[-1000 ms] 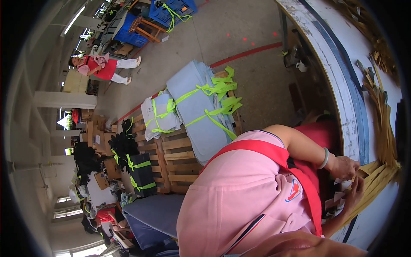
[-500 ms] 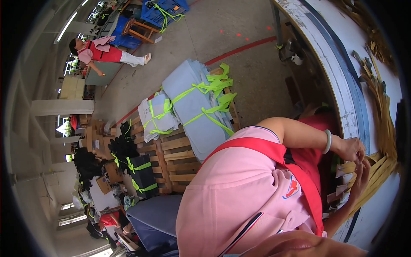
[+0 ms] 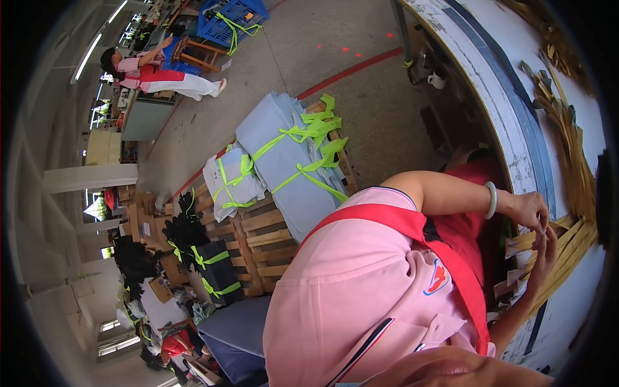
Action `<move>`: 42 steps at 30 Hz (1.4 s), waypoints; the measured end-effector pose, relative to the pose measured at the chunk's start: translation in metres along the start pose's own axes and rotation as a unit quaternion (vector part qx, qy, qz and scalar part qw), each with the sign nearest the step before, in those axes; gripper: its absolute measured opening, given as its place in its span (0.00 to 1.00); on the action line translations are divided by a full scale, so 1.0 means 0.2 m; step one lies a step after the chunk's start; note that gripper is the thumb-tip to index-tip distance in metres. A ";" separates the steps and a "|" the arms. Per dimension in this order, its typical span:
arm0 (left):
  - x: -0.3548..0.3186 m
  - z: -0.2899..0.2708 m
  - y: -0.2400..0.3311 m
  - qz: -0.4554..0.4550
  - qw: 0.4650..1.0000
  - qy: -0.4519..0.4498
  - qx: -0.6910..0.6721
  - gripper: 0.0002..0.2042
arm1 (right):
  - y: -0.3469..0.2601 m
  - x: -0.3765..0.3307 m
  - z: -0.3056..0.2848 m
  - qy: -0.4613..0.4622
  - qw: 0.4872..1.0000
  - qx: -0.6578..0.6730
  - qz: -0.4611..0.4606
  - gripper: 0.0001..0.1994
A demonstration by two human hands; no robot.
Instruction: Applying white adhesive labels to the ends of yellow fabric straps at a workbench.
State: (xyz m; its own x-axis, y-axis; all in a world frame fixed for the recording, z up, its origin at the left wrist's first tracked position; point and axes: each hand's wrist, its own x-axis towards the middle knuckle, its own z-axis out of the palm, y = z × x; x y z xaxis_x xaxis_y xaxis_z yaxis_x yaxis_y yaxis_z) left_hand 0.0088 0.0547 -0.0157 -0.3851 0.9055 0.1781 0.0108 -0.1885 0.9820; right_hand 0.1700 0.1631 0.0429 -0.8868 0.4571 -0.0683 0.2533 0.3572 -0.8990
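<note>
My left hand (image 3: pixel 530 209), with a pale bangle (image 3: pixel 492 200) on its wrist, is closed with fingertips pinched together. Directly against it, the fingers of my right hand (image 3: pixel 545 255) are closed too. A tiny whitish bit shows where the fingertips meet; its kind is too small to make out. Both hands are just over a bundle of long tan strips (image 3: pixel 574 248) on the worktable (image 3: pixel 516 122). Several white paper-like tags (image 3: pixel 510 284) stick out from the strip ends beside my right forearm. The red apron (image 3: pixel 387 213) covers part of my pink shirt.
Tied stacks of light blue pieces (image 3: pixel 284 155) and a white bundle (image 3: pixel 232 180) lie on a wooden pallet (image 3: pixel 258 235). More tan strips (image 3: pixel 561 109) run along the table. Another person (image 3: pixel 161 77) stands near a blue crate (image 3: pixel 222 22). Dark blue cloth (image 3: pixel 232 335) is behind me.
My hands stay together at the strips, with small finger movements. The other person has turned and raised an arm toward the blue crate. The view has shifted slightly.
</note>
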 end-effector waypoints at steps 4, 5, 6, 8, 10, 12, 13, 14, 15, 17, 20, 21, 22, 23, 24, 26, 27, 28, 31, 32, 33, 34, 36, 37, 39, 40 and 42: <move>0.01 -0.03 -0.01 -0.038 0.998 -0.047 -0.020 0.09 | 0.08 0.04 -0.05 -0.028 0.999 0.015 -0.010 0.09; 0.02 -0.04 -0.01 -0.039 0.998 -0.040 -0.014 0.09 | 0.06 0.05 -0.05 -0.053 0.998 0.046 0.003 0.07; 0.03 -0.02 -0.01 -0.044 0.996 -0.058 -0.048 0.09 | 0.05 0.07 -0.06 -0.078 0.994 0.078 0.015 0.06; 0.06 -0.04 -0.02 -0.050 0.994 -0.065 -0.069 0.09 | 0.03 0.09 -0.08 -0.100 0.992 0.082 0.001 0.06; 0.10 -0.01 -0.01 -0.065 0.985 -0.096 -0.128 0.09 | 0.05 0.11 -0.14 -0.117 0.991 0.071 -0.003 0.06; 0.10 -0.02 -0.01 -0.070 0.985 -0.100 -0.122 0.09 | 0.10 0.15 -0.17 -0.137 0.989 0.062 -0.007 0.07; 0.11 -0.02 -0.01 -0.073 0.983 -0.113 -0.125 0.10 | 0.11 0.16 -0.20 -0.144 0.988 0.054 -0.007 0.07; 0.12 -0.03 -0.01 -0.071 0.983 -0.111 -0.125 0.10 | 0.12 0.17 -0.22 -0.150 0.988 0.044 -0.005 0.07; 0.12 -0.04 -0.01 -0.066 0.981 -0.115 -0.139 0.10 | 0.14 0.17 -0.23 -0.150 0.988 0.042 -0.005 0.07; 0.13 -0.08 -0.02 -0.060 0.981 -0.111 -0.145 0.10 | 0.20 0.22 -0.20 -0.113 0.985 0.133 0.005 0.06; 0.13 -0.06 -0.04 -0.024 0.976 -0.100 -0.192 0.12 | 0.25 0.24 -0.22 -0.086 0.979 0.184 0.018 0.06; 0.14 -0.05 -0.04 -0.042 0.981 -0.075 -0.172 0.12 | 0.26 0.24 -0.24 -0.085 0.979 0.182 0.020 0.06; 0.14 -0.03 -0.03 -0.063 0.985 -0.052 -0.151 0.12 | 0.27 0.23 -0.25 -0.100 0.975 0.195 0.024 0.06; 0.14 -0.02 -0.02 -0.065 0.984 -0.055 -0.154 0.12 | 0.28 0.23 -0.26 -0.116 0.971 0.209 0.027 0.07; 0.13 -0.01 -0.02 -0.069 0.986 -0.044 -0.146 0.12 | 0.29 0.21 -0.26 -0.113 0.971 0.209 0.030 0.07; 0.11 0.00 -0.01 -0.074 0.987 -0.033 -0.140 0.11 | 0.26 0.19 -0.25 -0.112 0.965 0.231 0.055 0.06; 0.11 0.00 -0.01 -0.064 0.991 -0.019 -0.113 0.12 | 0.26 0.20 -0.25 -0.110 0.965 0.230 0.057 0.06; 0.10 0.00 -0.01 -0.051 0.995 -0.007 -0.084 0.12 | 0.25 0.20 -0.26 -0.119 0.968 0.212 0.058 0.07; 0.08 0.00 0.00 -0.026 0.995 0.020 -0.091 0.09 | 0.14 0.19 -0.22 -0.093 0.986 0.133 0.045 0.08; 0.07 0.01 0.01 -0.027 0.995 0.015 -0.096 0.09 | 0.09 0.18 -0.19 -0.061 0.995 0.073 0.033 0.08; 0.06 0.03 0.02 -0.043 0.990 0.051 -0.124 0.08 | 0.05 0.17 -0.17 -0.056 0.995 0.071 0.037 0.08; 0.04 0.02 0.03 -0.062 0.983 0.093 -0.144 0.06 | 0.05 0.18 -0.12 -0.030 0.999 0.027 0.011 0.08; 0.01 0.07 0.05 -0.039 0.989 0.122 -0.078 0.05 | 0.05 0.16 -0.09 0.007 1.000 -0.025 -0.004 0.08; 0.01 0.07 0.05 -0.005 0.986 0.165 -0.004 0.05 | 0.02 0.18 -0.06 0.023 0.998 -0.060 -0.025 0.07; 0.01 0.06 0.02 0.039 0.978 0.204 0.036 0.04 | -0.04 0.20 0.01 0.038 0.993 -0.096 -0.051 0.07; 0.00 0.07 0.02 0.077 0.967 0.232 0.070 0.04 | -0.06 0.19 0.03 0.060 0.973 -0.194 -0.105 0.07; 0.01 0.07 0.04 0.092 0.963 0.238 0.089 0.03 | -0.07 0.20 0.07 0.084 0.940 -0.293 -0.157 0.06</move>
State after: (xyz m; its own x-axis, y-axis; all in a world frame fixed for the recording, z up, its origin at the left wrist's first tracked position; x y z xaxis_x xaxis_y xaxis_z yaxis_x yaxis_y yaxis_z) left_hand 0.0208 0.0608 -0.0071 -0.7401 0.5783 0.3432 0.2616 -0.2225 0.9392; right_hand 0.1259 0.1641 0.0470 -0.8920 0.3596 0.2740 0.2028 0.8600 -0.4683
